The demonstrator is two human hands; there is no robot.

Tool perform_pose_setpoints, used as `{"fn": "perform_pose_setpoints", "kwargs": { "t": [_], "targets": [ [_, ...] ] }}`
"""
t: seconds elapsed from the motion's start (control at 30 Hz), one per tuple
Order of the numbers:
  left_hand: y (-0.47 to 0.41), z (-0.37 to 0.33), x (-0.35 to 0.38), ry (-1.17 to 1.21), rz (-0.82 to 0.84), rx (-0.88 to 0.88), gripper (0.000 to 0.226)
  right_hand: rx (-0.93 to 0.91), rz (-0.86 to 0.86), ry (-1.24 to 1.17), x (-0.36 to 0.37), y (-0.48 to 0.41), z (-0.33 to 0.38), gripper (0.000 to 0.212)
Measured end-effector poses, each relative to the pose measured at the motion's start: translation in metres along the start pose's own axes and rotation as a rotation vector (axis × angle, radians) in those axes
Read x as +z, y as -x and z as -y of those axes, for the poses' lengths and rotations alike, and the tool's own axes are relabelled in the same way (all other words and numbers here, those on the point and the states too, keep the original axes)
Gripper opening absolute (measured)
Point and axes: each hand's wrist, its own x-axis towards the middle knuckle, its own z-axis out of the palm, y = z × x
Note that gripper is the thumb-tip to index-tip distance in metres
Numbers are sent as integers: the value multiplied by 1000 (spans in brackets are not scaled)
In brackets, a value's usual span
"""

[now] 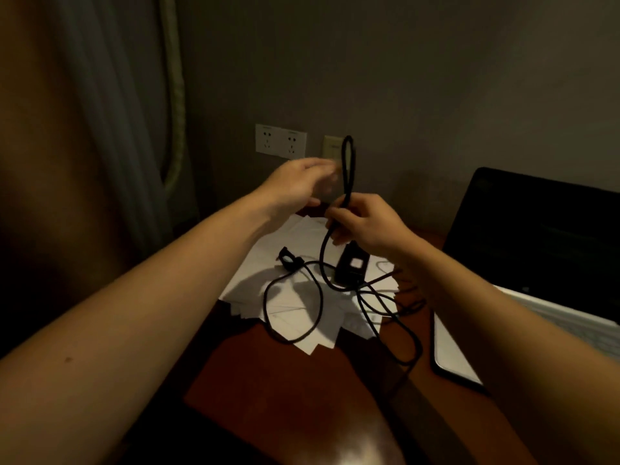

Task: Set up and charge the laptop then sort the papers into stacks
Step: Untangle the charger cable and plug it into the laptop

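Observation:
My right hand is shut on a black charger cable, which stands up in a narrow loop above my fist. More of the cable trails down in loose coils over the papers. The black power brick lies just below that hand. My left hand hovers beside the loop with its fingers apart, blurred and holding nothing. A messy pile of white papers lies on the reddish-brown table. The open laptop, its screen dark, stands at the right.
White wall sockets sit on the grey wall behind my hands, with a beige plate beside them. A curtain hangs at the left. The cable's plug end rests on the papers.

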Motion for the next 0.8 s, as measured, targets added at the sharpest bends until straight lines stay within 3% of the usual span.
{"fn": "perform_pose_setpoints", "kwargs": {
  "t": [0.17,0.3,0.4,0.5,0.63,0.7,0.8],
  "targets": [
    [19,45,17,-232,208,-222,31,10,-41,-78,-20,10,15,11],
    [29,77,28,-109,245,-218,56,23,-78,-242,-26,17,24,14],
    [31,94,36,-400,309,-178,45,46,-117,-409,-31,19,26,15],
    [35,98,48,-416,323,-150,31,83,-149,-523,-36,19,28,16],
    [36,96,57,-500,341,-63,10,179,-63,-561,-42,23,23,15],
    [37,97,58,-457,419,-177,23,209,10,-516,-44,26,17,16],
    [38,97,54,-44,411,-470,29,209,107,-461,-44,32,10,17]
  ]
}}
